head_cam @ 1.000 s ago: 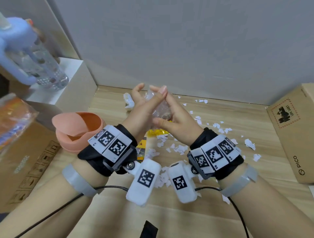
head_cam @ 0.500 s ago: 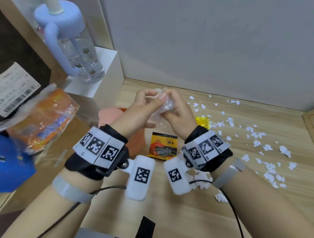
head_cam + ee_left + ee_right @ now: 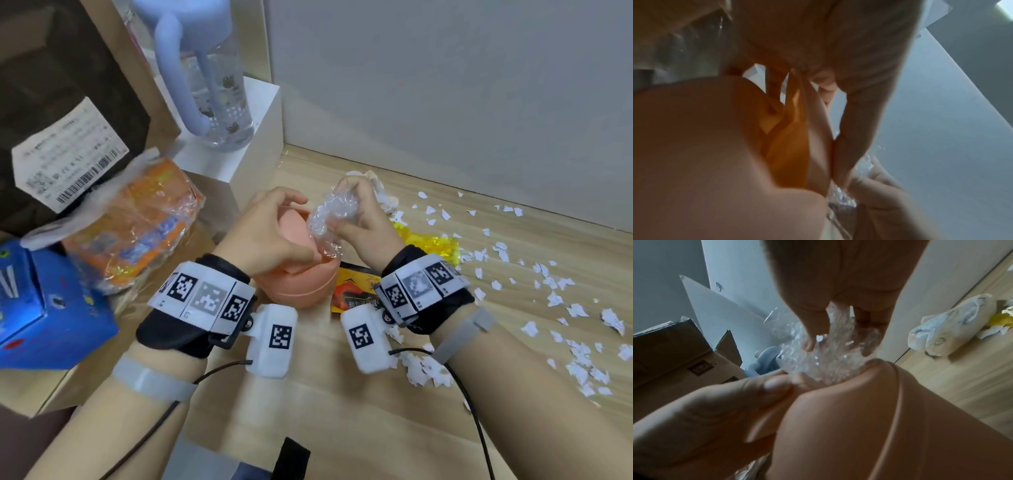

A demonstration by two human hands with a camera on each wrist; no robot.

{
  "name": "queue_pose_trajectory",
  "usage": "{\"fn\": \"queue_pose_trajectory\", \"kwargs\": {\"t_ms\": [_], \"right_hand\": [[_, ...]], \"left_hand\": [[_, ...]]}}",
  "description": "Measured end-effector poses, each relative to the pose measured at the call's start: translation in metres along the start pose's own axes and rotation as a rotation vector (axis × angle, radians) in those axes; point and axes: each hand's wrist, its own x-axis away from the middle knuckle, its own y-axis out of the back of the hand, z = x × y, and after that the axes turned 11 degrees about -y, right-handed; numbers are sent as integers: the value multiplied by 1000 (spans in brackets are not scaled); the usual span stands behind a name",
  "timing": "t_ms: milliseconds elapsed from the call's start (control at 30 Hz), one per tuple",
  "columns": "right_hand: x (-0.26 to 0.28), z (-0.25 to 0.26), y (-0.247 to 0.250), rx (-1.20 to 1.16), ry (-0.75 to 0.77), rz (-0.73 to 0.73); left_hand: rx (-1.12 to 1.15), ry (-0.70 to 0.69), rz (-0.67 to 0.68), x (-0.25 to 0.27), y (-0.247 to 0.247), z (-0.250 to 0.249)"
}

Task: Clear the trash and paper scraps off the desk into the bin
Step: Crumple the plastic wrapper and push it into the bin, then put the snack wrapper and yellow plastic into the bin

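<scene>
My right hand [image 3: 346, 210] grips a crumpled wad of clear plastic wrap [image 3: 329, 216] and holds it at the mouth of the salmon-pink desk bin [image 3: 298, 287]. My left hand [image 3: 301, 228] holds the bin's swing lid [image 3: 291, 236], fingers curled over its top and thumb at its lower edge. In the right wrist view the plastic wrap [image 3: 824, 356] sits against the lid [image 3: 849, 402]. On the wooden desk lie a yellow wrapper [image 3: 428, 245], an orange-and-black packet [image 3: 356, 291], a crumpled tissue [image 3: 383, 195] and several white paper scraps [image 3: 548, 284].
A white box [image 3: 260, 137] behind the bin carries a clear bottle with a blue handle [image 3: 212, 85]. To the left are an orange snack pack [image 3: 137, 219], a blue box [image 3: 41, 301] and a labelled cardboard box [image 3: 68, 154]. More scraps [image 3: 421, 370] lie under my right wrist.
Both hands carried the plastic wrap left from over the scraps to the bin. My left hand let go of the wrap and took hold of the lid.
</scene>
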Motion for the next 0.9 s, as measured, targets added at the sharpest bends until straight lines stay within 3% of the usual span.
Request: {"fn": "queue_pose_trajectory", "kwargs": {"t_ms": [133, 400, 500, 633, 800, 900], "right_hand": [[-1, -6, 2, 86, -15, -55], [4, -19, 5, 223, -70, -54], [5, -25, 7, 337, -27, -95], [10, -25, 0, 446, 16, -123], [22, -29, -1, 576, 58, -107], [32, -30, 12, 827, 142, -91]], "left_hand": [[-9, -63, 172, 6, 10, 4], [121, -95, 128, 4, 14, 23], [232, -103, 69, 8, 9, 30], [401, -119, -118, 20, -12, 37], [375, -125, -211, 18, -32, 35], [372, -149, -217, 16, -31, 35]]}}
